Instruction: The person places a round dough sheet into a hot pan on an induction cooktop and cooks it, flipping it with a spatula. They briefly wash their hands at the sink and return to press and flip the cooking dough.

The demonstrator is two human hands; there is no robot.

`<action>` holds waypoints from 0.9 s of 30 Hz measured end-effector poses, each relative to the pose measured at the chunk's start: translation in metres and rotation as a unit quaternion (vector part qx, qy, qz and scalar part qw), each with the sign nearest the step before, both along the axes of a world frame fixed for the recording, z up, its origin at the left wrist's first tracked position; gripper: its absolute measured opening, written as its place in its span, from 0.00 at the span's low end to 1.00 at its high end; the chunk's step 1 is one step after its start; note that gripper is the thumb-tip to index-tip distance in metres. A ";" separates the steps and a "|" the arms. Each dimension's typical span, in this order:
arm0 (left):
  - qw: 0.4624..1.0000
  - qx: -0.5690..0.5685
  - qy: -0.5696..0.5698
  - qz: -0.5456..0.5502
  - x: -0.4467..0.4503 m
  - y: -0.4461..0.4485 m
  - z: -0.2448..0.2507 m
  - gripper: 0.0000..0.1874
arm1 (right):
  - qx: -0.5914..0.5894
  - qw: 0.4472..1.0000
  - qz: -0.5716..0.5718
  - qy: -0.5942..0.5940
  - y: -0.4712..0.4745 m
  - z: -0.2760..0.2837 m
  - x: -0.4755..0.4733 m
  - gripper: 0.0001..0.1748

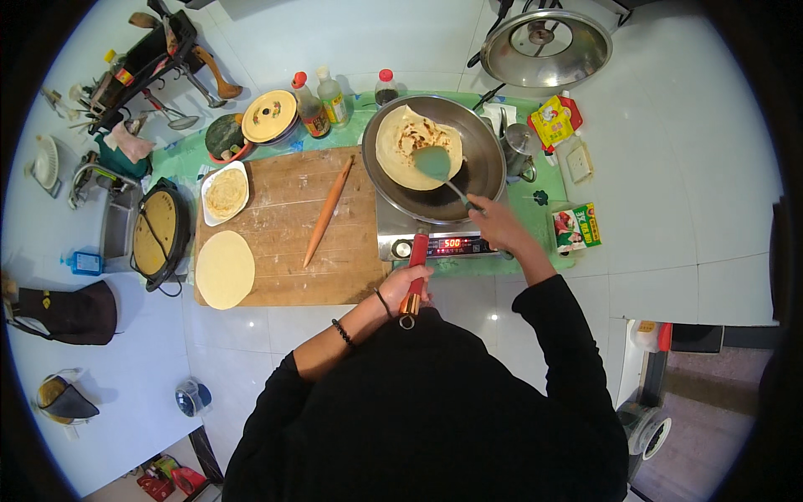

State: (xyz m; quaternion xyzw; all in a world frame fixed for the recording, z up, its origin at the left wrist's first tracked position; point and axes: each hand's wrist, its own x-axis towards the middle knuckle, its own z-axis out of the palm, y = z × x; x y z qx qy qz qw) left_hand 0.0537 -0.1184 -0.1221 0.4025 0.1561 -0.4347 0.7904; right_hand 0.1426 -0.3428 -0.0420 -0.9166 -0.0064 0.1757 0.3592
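My left hand [404, 285] grips the red handle [419, 257] of a wide frying pan [477, 182]. The pan rests on an induction cooker [401, 235] with a lit display. In the pan lies a round flatbread [398, 144] with brown spots, set toward the pan's left side. My right hand [495, 221] holds a green-headed spatula [433, 164] by its handle. The spatula's blade is over the flatbread's lower right part and hides some of it; whether it presses down I cannot tell.
Left of the cooker, a wooden board [282, 251] bears a rolling pin [329, 210], a rolled dough round [226, 270] and a white dish [210, 214] of stacked flatbreads. Bottles [332, 100] stand behind. A metal kettle [519, 147] is right of the pan, near a seasoning box [577, 227].
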 end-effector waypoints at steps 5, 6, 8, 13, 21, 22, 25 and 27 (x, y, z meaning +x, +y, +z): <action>1.000 0.005 -0.004 0.005 0.000 0.000 0.002 0.11 | 0.042 0.995 -0.025 0.088 -0.009 -0.003 -0.012 0.24; 1.000 0.005 -0.005 0.011 0.000 -0.001 0.002 0.11 | 0.035 0.998 -0.015 0.048 -0.010 -0.003 -0.012 0.24; 1.000 0.007 -0.004 0.011 0.000 -0.001 0.003 0.11 | 0.013 1.000 -0.020 -0.009 -0.008 -0.003 -0.007 0.23; 1.000 0.010 -0.007 0.020 0.000 -0.005 0.003 0.11 | 0.023 0.994 0.031 0.103 -0.009 0.010 0.013 0.26; 0.999 0.020 0.000 0.034 0.000 -0.007 -0.006 0.13 | 0.027 0.955 0.134 0.262 -0.036 0.077 0.021 0.27; 0.999 0.015 -0.003 0.031 0.000 -0.007 -0.007 0.13 | 0.029 0.953 0.130 0.271 -0.039 0.084 0.023 0.27; 0.999 0.015 0.000 0.033 0.000 -0.007 -0.007 0.13 | 0.042 0.971 0.105 0.211 -0.044 0.087 0.026 0.28; 0.999 0.021 0.012 0.034 -0.001 -0.007 -0.005 0.12 | 0.061 0.982 0.076 0.165 -0.040 0.076 0.028 0.27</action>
